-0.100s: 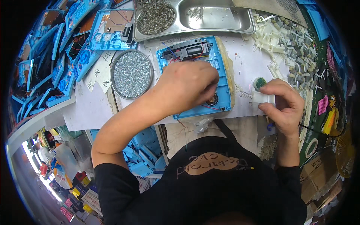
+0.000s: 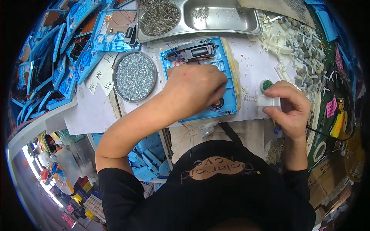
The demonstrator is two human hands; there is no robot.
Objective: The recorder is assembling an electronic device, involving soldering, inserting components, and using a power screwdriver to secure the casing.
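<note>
As R hand, fingers clamped on white plastic block, is edging closer to blue rectangular plastic casing near worktop's front edge, L hand is covering casing; can't tell its fingers' state.

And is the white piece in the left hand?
No, the right hand holds the white piece, while the left hand is above the blue case.

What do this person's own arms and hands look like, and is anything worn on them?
The left hand and right hand are both bare, with no gloves, and no watch or bracelet shows on either wrist. The forearms are uncovered too. Plain black sleeves cover the upper arms, matching the black top.
</note>
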